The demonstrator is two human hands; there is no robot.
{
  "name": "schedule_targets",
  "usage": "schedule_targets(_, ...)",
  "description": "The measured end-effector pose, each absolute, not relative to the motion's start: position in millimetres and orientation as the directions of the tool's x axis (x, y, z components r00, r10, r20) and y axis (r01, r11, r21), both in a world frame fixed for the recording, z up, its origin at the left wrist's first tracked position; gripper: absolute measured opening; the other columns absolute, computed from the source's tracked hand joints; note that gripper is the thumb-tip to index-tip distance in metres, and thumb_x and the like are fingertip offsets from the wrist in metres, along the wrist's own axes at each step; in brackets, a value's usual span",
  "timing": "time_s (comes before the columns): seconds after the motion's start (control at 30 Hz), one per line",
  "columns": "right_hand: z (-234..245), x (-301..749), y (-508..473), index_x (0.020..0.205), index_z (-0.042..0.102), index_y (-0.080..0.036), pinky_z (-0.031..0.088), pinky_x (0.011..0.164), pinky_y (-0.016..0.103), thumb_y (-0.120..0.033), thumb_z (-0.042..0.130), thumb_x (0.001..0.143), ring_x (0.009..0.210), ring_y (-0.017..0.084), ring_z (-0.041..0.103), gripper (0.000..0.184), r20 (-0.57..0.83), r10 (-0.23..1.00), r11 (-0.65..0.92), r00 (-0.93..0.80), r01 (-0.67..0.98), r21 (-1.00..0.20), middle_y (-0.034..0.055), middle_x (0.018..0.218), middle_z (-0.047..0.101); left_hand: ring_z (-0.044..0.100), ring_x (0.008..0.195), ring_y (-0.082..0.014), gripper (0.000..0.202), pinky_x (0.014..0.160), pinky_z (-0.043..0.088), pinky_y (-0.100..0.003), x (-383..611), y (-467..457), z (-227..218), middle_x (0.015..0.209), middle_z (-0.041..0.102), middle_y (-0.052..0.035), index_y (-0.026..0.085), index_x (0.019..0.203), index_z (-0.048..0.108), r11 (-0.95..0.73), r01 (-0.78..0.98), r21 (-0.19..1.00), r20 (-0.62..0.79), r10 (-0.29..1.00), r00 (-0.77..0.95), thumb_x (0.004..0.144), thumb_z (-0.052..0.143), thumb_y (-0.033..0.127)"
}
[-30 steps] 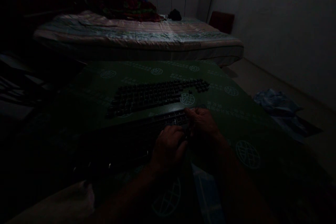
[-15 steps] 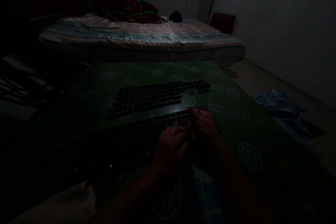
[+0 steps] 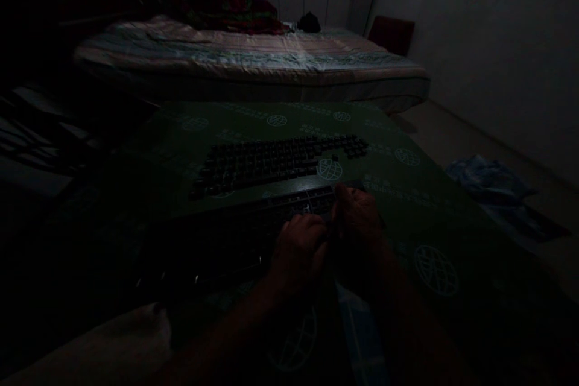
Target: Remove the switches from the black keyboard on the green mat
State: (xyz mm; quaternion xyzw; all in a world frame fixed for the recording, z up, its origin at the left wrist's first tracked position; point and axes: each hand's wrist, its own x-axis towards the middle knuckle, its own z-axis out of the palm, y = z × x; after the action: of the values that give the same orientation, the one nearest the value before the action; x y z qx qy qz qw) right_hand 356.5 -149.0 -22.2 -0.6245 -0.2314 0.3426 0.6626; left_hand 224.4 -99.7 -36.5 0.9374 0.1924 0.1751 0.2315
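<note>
A dark keyboard base [image 3: 217, 241] lies across the near part of the green table. Behind it, loose black keycaps [image 3: 262, 160] are laid out in keyboard order, with a gap toward their right side. My left hand [image 3: 301, 244] rests over the right part of the base, its fingers curled down. Close beside it, my right hand [image 3: 359, 211] is closed in a pinch above the base's right end. Whatever is between the fingers of either hand is hidden by the dark and the hands themselves.
The green table [image 3: 389, 193] carries white globe prints. Light cloth [image 3: 104, 338] lies at the near left, and blue checked cloth [image 3: 359, 332] is below my hands. Beyond the table stands a bed [image 3: 271, 66]. Bluish cloth [image 3: 488, 178] lies on the floor at right.
The whole view has shifted slightly, so everything appears a little further right and higher. Both hands stay at the right part of the keyboard base, with my right hand still pinched.
</note>
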Motion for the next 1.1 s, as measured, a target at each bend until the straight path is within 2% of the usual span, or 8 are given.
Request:
schedule_targets(0.17, -25.0, 356.0, -150.1, 0.045, 0.044, -0.018, 0.027, 0.03, 0.018, -0.061, 0.058, 0.068, 0.03, 0.006, 0.036, 0.05, -0.029, 0.755, 0.042, 0.655, -0.093, -0.995, -0.0054, 0.036, 0.041, 0.051, 0.088, -0.0206, 0.01, 0.072, 0.039, -0.035, 228.0, -102.6, -31.3, 0.098, 0.06, -0.0036, 0.019, 0.085, 0.06, -0.808, 0.359, 0.467, 0.186, 0.487, 0.854, 0.076, 0.057, 0.019)
schedule_targets(0.3, -30.4, 357.9, -150.5, 0.043, 0.044, -0.019, 0.028, 0.032, 0.019, -0.062, 0.057, 0.069, 0.031, 0.006, 0.037, 0.052, 0.004, 0.752, 0.081, 0.659, -0.086, -0.993, -0.0042, 0.035, 0.043, 0.05, 0.087, -0.0207, 0.009, 0.069, 0.037, -0.034, 229.3, -105.0, -33.2, 0.096, 0.06, -0.0037, 0.018, 0.084, 0.059, -0.826, 0.368, 0.428, 0.21, 0.486, 0.848, 0.075, 0.057, 0.019)
schedule_targets(0.57, -26.4, 357.7, -154.3, 0.041, 0.043, -0.019, 0.028, 0.032, 0.02, -0.064, 0.049, 0.074, 0.031, 0.006, 0.038, 0.056, 0.034, 0.716, 0.085, 0.697, -0.039, -0.996, -0.0024, 0.035, 0.044, 0.049, 0.086, -0.0204, 0.008, 0.071, 0.035, -0.035, 227.1, -108.3, -40.5, 0.096, 0.059, -0.0055, 0.017, 0.086, 0.055, -0.854, 0.337, 0.396, 0.271, 0.459, 0.846, 0.081, 0.051, 0.021)
schedule_targets(0.73, -24.9, 356.5, -152.8, 0.043, 0.041, -0.019, 0.026, 0.03, 0.019, -0.063, 0.055, 0.071, 0.029, 0.006, 0.036, 0.053, 0.0, 0.706, 0.098, 0.708, -0.098, -0.99, -0.0037, 0.034, 0.043, 0.05, 0.084, -0.0199, 0.007, 0.071, 0.034, -0.035, 228.4, -108.2, -42.2, 0.091, 0.06, -0.0055, 0.016, 0.083, 0.055, -0.842, 0.334, 0.425, 0.272, 0.47, 0.84, 0.081, 0.049, 0.019)
schedule_targets(0.83, -23.4, 356.9, -154.1, 0.045, 0.039, -0.02, 0.024, 0.027, 0.019, -0.065, 0.053, 0.071, 0.027, 0.005, 0.033, 0.054, -0.002, 0.702, 0.157, 0.712, -0.157, -0.975, -0.0046, 0.036, 0.044, 0.051, 0.083, -0.0191, 0.005, 0.072, 0.035, -0.034, 228.3, -106.1, -38.9, 0.087, 0.06, -0.0044, 0.017, 0.079, 0.054, -0.8, 0.334, 0.498, 0.252, 0.502, 0.827, 0.079, 0.05, 0.018)
schedule_targets(0.9, -22.0, 358.3, -156.2, 0.047, 0.04, -0.02, 0.022, 0.027, 0.019, -0.065, 0.048, 0.074, 0.026, 0.005, 0.033, 0.054, 0.009, 0.688, 0.181, 0.725, -0.16, -0.97, -0.0046, 0.038, 0.045, 0.052, 0.081, -0.0183, 0.005, 0.072, 0.037, -0.033, 227.2, -103.6, -33.9, 0.084, 0.06, -0.0035, 0.017, 0.077, 0.055, -0.728, 0.322, 0.606, 0.217, 0.541, 0.813, 0.078, 0.051, 0.019)
schedule_targets(1.0, -22.5, 360.6, -158.5, 0.049, 0.044, -0.019, 0.023, 0.028, 0.018, -0.063, 0.042, 0.079, 0.027, 0.005, 0.033, 0.053, 0.036, 0.66, 0.175, 0.75, -0.107, -0.979, -0.0046, 0.038, 0.044, 0.055, 0.076, -0.0157, 0.009, 0.068, 0.041, -0.028, 224.8, -98.8, -23.8, 0.079, 0.061, -0.0014, 0.018, 0.076, 0.058, -0.501, 0.284, 0.818, 0.113, 0.624, 0.773, 0.077, 0.05, 0.023)
schedule_targets(1.1, -25.9, 359.9, -158.2, 0.052, 0.05, -0.018, 0.028, 0.031, 0.018, -0.06, 0.041, 0.082, 0.03, 0.006, 0.037, 0.052, 0.085, 0.651, 0.132, 0.755, -0.002, -0.991, -0.0048, 0.037, 0.043, 0.056, 0.069, -0.0143, 0.012, 0.061, 0.042, -0.024, 222.4, -94.2, -14.6, 0.072, 0.061, 0.0008, 0.018, 0.074, 0.061, -0.241, 0.248, 0.938, -0.015, 0.689, 0.725, 0.074, 0.055, 0.029)
